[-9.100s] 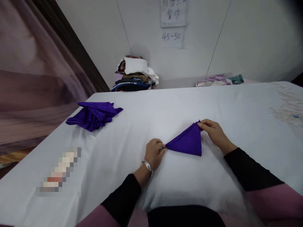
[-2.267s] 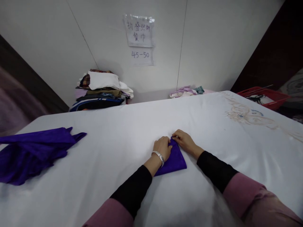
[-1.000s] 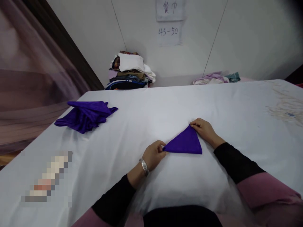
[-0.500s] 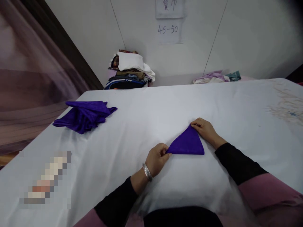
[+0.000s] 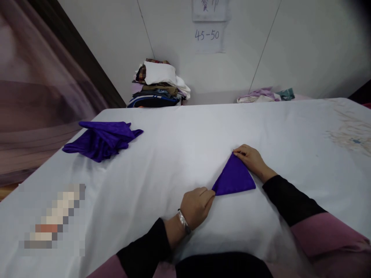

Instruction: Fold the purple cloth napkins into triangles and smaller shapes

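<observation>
A purple napkin (image 5: 234,178) folded into a flat triangle lies on the white tablecloth (image 5: 179,154) in front of me. My left hand (image 5: 197,204), with a silver bracelet on the wrist, pinches the triangle's near left corner with closed fingers. My right hand (image 5: 251,160) pinches its far tip, fingers pressed together on the cloth. Both forearms wear black sleeves under pink ones.
A loose heap of purple napkins (image 5: 100,139) lies at the table's left. Folded clothes (image 5: 159,87) are stacked against the back wall, with more crumpled fabric (image 5: 265,94) to the right. A blurred patch (image 5: 52,220) sits at the near left. A curtain hangs on the left.
My left hand has drawn the napkin's left corner towards me and to the right, so the triangle is narrower. My right hand stays at the far tip.
</observation>
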`<state>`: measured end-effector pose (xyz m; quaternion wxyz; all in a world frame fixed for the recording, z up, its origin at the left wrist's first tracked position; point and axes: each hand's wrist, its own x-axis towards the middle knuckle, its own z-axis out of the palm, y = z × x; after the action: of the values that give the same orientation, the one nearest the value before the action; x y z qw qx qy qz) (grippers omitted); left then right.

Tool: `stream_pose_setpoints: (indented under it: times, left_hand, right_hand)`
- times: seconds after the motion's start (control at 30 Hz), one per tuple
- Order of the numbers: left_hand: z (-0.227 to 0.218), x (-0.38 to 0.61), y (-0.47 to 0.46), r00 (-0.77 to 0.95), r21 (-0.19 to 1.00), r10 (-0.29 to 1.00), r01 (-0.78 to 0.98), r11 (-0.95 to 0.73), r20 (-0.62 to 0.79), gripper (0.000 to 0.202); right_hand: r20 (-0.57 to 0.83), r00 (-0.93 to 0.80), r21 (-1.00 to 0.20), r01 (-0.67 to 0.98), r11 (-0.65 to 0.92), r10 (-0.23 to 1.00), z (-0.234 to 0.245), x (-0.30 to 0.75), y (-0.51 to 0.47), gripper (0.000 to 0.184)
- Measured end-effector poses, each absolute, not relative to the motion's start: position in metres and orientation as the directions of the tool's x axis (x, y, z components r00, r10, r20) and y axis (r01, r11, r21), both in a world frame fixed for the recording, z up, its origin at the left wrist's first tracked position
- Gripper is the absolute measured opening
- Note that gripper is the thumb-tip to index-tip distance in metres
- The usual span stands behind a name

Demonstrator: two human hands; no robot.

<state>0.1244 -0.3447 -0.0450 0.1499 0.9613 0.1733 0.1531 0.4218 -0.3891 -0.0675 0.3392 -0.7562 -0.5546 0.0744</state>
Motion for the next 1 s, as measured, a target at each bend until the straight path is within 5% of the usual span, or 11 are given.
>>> stream_pose_setpoints:
  times: [0.27, 0.67, 1.0]
  left_hand:
    - [-0.044, 0.126, -0.343, 0.867, 0.548, 0.486, 0.357, -0.756, 0.107, 0.013]
    - [-0.043, 0.133, -0.348, 0.802, 0.737, 0.542, 0.203, -0.644, 0.253, 0.016]
    - [-0.048, 0.138, -0.352, 0.794, 0.899, 0.606, 0.296, -0.324, -0.043, 0.028]
  right_hand:
    - [0.27, 0.368, -0.592, 0.792, -0.148, 0.89, -0.066, 0.42, -0.39, 0.014]
    - [0.28, 0.363, -0.587, 0.797, -0.14, 0.889, -0.066, 0.42, -0.389, 0.014]
    - [0.254, 0.363, -0.593, 0.791, -0.152, 0.896, -0.065, 0.42, -0.389, 0.015]
